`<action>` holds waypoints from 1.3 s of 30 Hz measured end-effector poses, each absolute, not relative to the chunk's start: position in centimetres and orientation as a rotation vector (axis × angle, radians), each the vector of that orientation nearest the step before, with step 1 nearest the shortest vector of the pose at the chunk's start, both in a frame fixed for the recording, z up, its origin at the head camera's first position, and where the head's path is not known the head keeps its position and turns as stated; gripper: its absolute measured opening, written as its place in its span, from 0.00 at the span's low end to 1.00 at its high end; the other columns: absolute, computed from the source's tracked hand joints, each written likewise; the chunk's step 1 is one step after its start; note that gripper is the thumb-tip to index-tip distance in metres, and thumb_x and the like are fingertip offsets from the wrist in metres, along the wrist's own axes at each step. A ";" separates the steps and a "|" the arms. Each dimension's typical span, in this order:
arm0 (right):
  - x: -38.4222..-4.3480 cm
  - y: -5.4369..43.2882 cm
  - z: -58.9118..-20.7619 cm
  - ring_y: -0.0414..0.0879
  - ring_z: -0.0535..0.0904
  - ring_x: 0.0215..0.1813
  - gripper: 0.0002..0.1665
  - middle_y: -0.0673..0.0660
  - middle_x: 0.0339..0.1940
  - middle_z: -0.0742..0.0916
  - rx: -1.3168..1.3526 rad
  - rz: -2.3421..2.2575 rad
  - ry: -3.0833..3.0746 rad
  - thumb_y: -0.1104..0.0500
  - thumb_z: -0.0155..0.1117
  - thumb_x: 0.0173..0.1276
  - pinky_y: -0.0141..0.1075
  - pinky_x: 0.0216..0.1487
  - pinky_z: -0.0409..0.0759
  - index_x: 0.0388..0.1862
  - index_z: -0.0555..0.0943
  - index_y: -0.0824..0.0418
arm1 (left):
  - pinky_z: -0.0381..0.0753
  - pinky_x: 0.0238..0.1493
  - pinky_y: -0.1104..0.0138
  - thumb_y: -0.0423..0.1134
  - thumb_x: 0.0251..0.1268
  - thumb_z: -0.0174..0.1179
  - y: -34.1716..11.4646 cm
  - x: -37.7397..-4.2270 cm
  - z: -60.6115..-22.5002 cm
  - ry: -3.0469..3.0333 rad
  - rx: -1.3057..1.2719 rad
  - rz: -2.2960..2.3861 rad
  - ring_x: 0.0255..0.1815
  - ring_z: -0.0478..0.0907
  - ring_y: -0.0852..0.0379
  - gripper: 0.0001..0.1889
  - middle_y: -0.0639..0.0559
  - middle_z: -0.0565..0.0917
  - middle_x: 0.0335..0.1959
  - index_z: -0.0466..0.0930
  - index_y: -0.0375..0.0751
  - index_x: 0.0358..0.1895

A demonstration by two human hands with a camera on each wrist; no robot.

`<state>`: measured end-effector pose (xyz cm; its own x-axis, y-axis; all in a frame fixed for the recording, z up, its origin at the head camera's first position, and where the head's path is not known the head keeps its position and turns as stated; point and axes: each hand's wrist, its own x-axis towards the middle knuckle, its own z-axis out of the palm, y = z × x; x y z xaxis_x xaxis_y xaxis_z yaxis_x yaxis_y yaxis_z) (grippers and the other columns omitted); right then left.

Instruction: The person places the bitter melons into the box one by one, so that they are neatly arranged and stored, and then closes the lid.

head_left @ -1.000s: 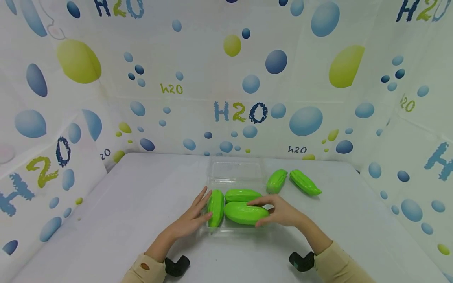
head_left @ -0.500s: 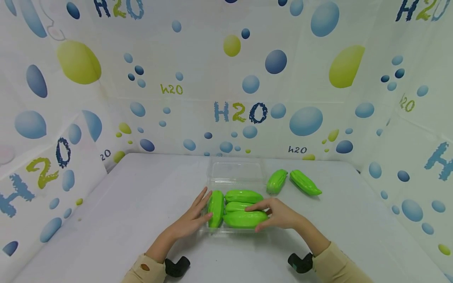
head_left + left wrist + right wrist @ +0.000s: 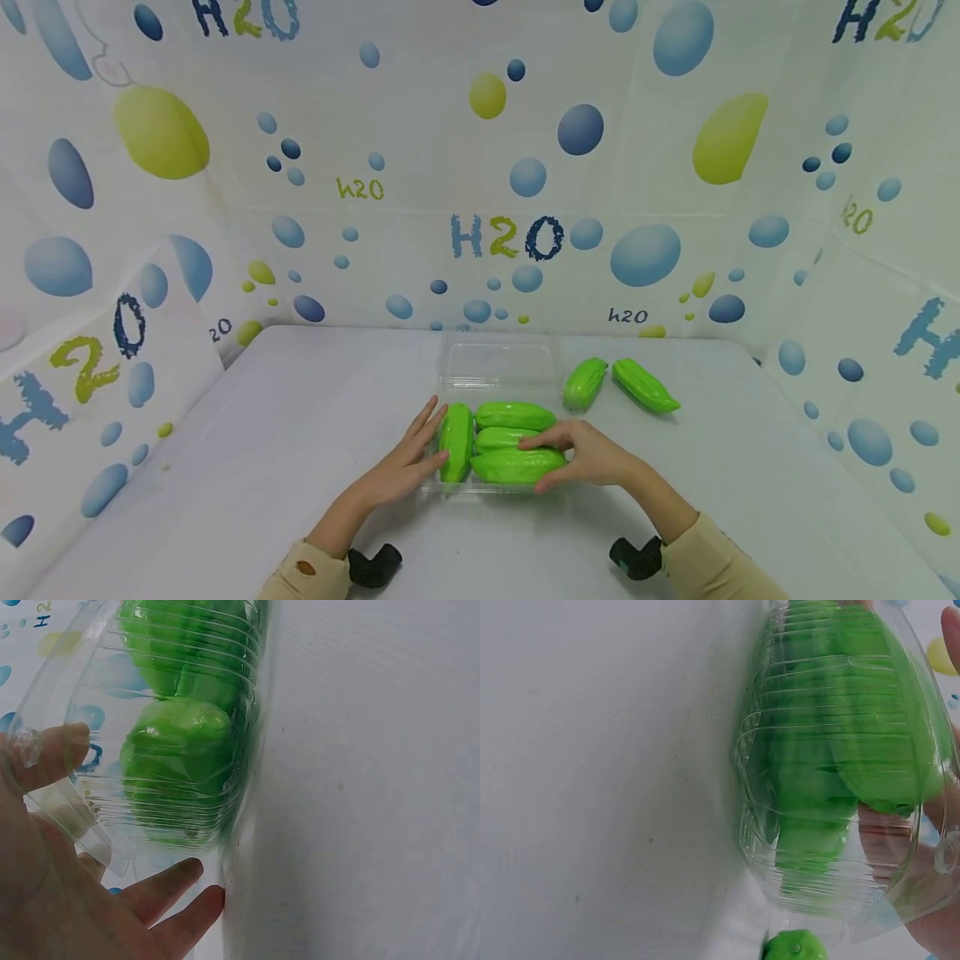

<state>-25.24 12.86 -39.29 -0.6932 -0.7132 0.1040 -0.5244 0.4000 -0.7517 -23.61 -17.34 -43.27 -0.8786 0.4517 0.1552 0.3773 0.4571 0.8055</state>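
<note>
A clear plastic clamshell box [image 3: 495, 488] lies on the table, its lid [image 3: 498, 363] folded back. Inside are several glossy green ribbed fruits: one [image 3: 456, 446] upright along the left wall, the others crosswise, stacked from back to front. My right hand [image 3: 592, 457] pinches the right end of the nearest fruit [image 3: 506, 468], thumb on its near side and fingers over its far side. My left hand [image 3: 401, 467] stays at the box's left wall, fingers straight and spread, thumb over the rim. In the left wrist view, fruits [image 3: 180, 757] show through the ridged wall.
Two more green fruits, one [image 3: 585, 384] beside the lid and another [image 3: 647, 387] farther right, lie on the white table [image 3: 337, 367]. A curtain [image 3: 420, 150] with printed bubbles hangs behind and at both sides. Black devices [image 3: 375, 567] sit at both wrists.
The nearest fruit has come slightly toward the box's front edge with my right hand, uncovering another fruit behind it. The left hand has kept its place.
</note>
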 end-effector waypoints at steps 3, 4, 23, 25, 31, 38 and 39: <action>-25.2 12.8 -39.3 0.45 0.74 0.55 0.33 0.50 0.53 0.81 -1.083 -1.184 2.424 0.53 0.74 0.48 0.38 0.51 0.73 0.55 0.78 0.58 | 0.52 0.62 0.41 0.42 0.70 0.47 -17.3 -23.6 -43.1 2.606 0.748 1.418 0.71 0.35 0.40 0.34 0.46 0.33 0.73 0.40 0.39 0.72; -25.2 12.8 -39.3 0.46 0.73 0.55 0.34 0.50 0.54 0.81 -1.082 -1.190 2.420 0.53 0.74 0.48 0.39 0.51 0.73 0.56 0.78 0.59 | 0.53 0.61 0.41 0.42 0.70 0.48 -17.3 -23.5 -43.1 2.605 0.751 1.419 0.71 0.35 0.40 0.34 0.45 0.33 0.73 0.40 0.39 0.72; -24.4 13.2 -36.6 0.64 0.72 0.49 0.32 0.66 0.51 0.80 -1.065 -1.335 2.426 0.62 0.73 0.50 0.53 0.47 0.75 0.55 0.75 0.71 | 0.55 0.58 0.38 0.43 0.70 0.47 -17.4 -23.6 -43.4 2.647 0.827 1.427 0.70 0.38 0.35 0.34 0.43 0.35 0.73 0.41 0.41 0.73; -24.8 13.4 -37.1 0.62 0.73 0.49 0.32 0.64 0.51 0.81 -1.053 -1.331 2.441 0.61 0.73 0.50 0.51 0.47 0.76 0.55 0.75 0.69 | 0.53 0.60 0.39 0.43 0.70 0.48 -17.4 -23.6 -43.4 2.617 0.789 1.439 0.71 0.37 0.37 0.34 0.44 0.34 0.73 0.41 0.41 0.73; -26.1 14.3 -38.2 0.60 0.73 0.48 0.33 0.62 0.53 0.80 -1.032 -1.371 2.448 0.57 0.73 0.51 0.49 0.47 0.76 0.56 0.76 0.65 | 0.52 0.61 0.41 0.41 0.70 0.47 -17.3 -23.5 -43.2 2.593 0.743 1.430 0.71 0.36 0.39 0.34 0.45 0.33 0.73 0.41 0.40 0.72; -26.4 14.9 -38.1 0.60 0.73 0.49 0.33 0.64 0.55 0.79 -1.037 -1.430 2.466 0.58 0.72 0.52 0.52 0.47 0.75 0.57 0.74 0.66 | 0.52 0.61 0.41 0.41 0.70 0.47 -17.3 -23.6 -43.1 2.605 0.747 1.422 0.71 0.36 0.39 0.34 0.45 0.33 0.73 0.40 0.40 0.73; -26.5 15.0 -38.1 0.58 0.73 0.49 0.33 0.63 0.55 0.79 -1.032 -1.431 2.475 0.57 0.72 0.52 0.51 0.47 0.75 0.57 0.75 0.65 | 0.52 0.62 0.41 0.41 0.70 0.47 -17.3 -23.6 -43.2 2.608 0.745 1.419 0.71 0.36 0.40 0.34 0.46 0.33 0.73 0.40 0.41 0.73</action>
<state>-26.47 15.00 -38.11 -0.7648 -0.5995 0.2359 -0.5036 0.3280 -0.7993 -23.60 -17.35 -43.20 -0.8787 0.4509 0.1568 0.3765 0.4527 0.8083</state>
